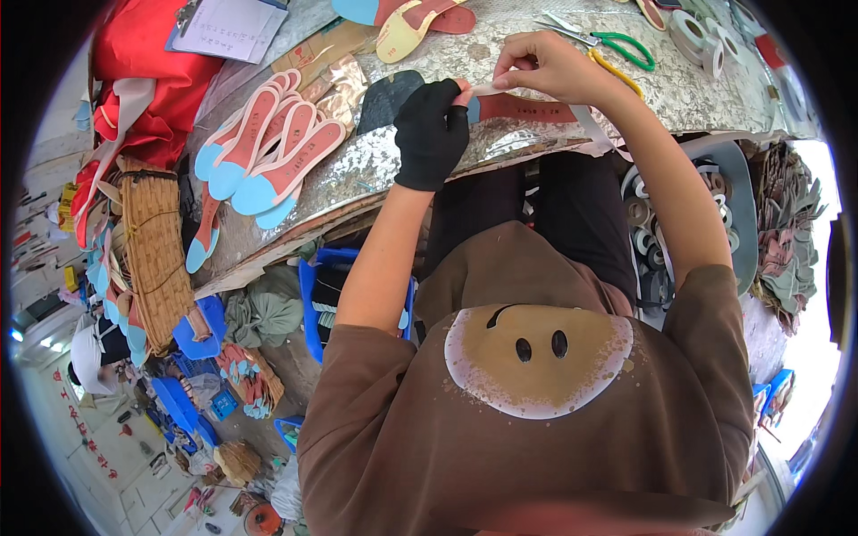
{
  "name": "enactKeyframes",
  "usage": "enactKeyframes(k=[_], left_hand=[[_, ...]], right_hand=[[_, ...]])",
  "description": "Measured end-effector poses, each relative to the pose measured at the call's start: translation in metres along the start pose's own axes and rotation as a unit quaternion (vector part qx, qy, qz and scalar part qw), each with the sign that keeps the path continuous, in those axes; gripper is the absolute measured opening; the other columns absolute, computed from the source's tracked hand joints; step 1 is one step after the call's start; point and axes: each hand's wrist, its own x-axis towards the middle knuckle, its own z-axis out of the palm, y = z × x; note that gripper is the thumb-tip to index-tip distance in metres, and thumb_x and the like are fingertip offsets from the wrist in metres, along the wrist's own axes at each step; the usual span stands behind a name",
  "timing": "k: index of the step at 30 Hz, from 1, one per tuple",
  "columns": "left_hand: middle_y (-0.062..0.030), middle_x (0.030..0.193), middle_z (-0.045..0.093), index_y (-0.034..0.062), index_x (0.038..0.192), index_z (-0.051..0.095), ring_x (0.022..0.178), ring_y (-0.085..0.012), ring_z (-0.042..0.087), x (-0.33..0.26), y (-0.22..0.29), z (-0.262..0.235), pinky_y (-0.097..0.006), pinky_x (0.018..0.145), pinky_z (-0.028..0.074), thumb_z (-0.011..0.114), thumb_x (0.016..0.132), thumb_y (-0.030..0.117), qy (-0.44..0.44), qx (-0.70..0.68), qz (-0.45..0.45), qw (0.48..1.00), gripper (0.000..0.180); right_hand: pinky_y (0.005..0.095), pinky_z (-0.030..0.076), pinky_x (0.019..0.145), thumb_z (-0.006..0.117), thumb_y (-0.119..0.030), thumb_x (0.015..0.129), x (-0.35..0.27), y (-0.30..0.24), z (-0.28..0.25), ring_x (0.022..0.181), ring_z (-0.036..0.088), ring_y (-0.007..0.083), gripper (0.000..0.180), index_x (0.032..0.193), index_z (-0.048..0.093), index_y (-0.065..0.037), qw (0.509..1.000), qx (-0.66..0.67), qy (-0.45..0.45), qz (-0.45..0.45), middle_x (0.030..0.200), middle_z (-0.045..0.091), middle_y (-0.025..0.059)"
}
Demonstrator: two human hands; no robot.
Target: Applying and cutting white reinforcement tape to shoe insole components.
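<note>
1. Locate the workpiece: the red insole (527,109) lies on the tabletop (500,138) near its front edge, below the right hand (561,67), with its blue end beside the gloved left hand (433,129).
2. Check the grip. The right fingers are drawn narrow on a pale strip (488,88); the left fingers appear to pinch its other end (the black glove hides part of that grip).
3. Note the pale band (592,125) at the insole's right end, running down to the tabletop edge. Whether it joins the pinched strip cannot be told.
4. The step in hand appears to be fitting the strip to the insole's border. Light, even tension should serve best; hard pulling could stretch the strip or curl the insole.
5. The strip should be aligned before pressing, then smoothed progressively, with small tucks on curves.
6. The green-handled scissors (626,50) should be left within reach, and the insole pile (268,152) well apart from the strip.
</note>
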Motion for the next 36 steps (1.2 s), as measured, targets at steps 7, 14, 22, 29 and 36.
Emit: enactKeyframes(k=[7, 14, 22, 29, 36], left_hand=[[-0.0141, 0.076, 0.068, 0.0071, 0.089, 0.071, 0.073, -0.0314, 0.066, 0.037, 0.010, -0.024, -0.040, 0.065, 0.050, 0.064, 0.087, 0.022, -0.141, 0.049, -0.060, 0.987, 0.017], [-0.0155, 0.087, 0.069, 0.0082, 0.095, 0.070, 0.082, -0.0346, 0.066, 0.049, 0.005, -0.003, -0.041, 0.073, 0.052, 0.061, 0.082, 0.018, -0.277, 0.046, 0.011, 0.960, 0.019], [-0.0117, 0.081, 0.068, 0.0140, 0.088, 0.071, 0.078, -0.0325, 0.066, 0.051, 0.018, 0.014, -0.044, 0.068, 0.051, 0.060, 0.080, 0.018, -0.327, 0.143, 0.066, 0.932, 0.013], [-0.0105, 0.082, 0.068, 0.0144, 0.089, 0.071, 0.077, -0.0322, 0.066, 0.047, 0.020, 0.011, -0.043, 0.067, 0.051, 0.060, 0.081, 0.013, -0.304, 0.145, 0.091, 0.937, 0.014], [-0.0102, 0.082, 0.068, 0.0160, 0.093, 0.072, 0.076, -0.0323, 0.066, 0.045, 0.049, 0.032, -0.042, 0.066, 0.051, 0.063, 0.081, 0.017, -0.358, 0.185, 0.070, 0.913, 0.016]], right_hand=[[0.0324, 0.045, 0.062, 0.070, -0.012, 0.084, -0.006, -0.020, 0.006, 0.067, 0.057, 0.0205, 0.011, 0.083, 0.065, -0.002, 0.990, -0.109, -0.011, 0.090, 0.074, 0.060, 0.0078], [0.0418, 0.050, 0.064, 0.064, -0.015, 0.085, -0.022, -0.037, 0.024, 0.076, 0.063, 0.0324, 0.014, 0.080, 0.058, -0.003, 0.941, -0.335, 0.048, 0.020, 0.084, 0.059, 0.0115], [0.0405, 0.052, 0.063, 0.065, -0.012, 0.082, -0.036, -0.034, 0.021, 0.075, 0.065, 0.0301, 0.011, 0.082, 0.058, -0.004, 0.917, -0.396, 0.040, 0.035, 0.085, 0.058, 0.0086], [0.0388, 0.052, 0.060, 0.062, -0.006, 0.080, -0.059, -0.037, 0.001, 0.074, 0.065, 0.0284, 0.007, 0.083, 0.057, -0.004, 0.917, -0.395, 0.009, 0.045, 0.085, 0.057, 0.0079], [0.0363, 0.052, 0.061, 0.061, 0.000, 0.077, -0.065, -0.022, -0.012, 0.077, 0.065, 0.0259, 0.010, 0.085, 0.056, -0.003, 0.901, -0.430, -0.025, -0.056, 0.089, 0.055, 0.0065]])
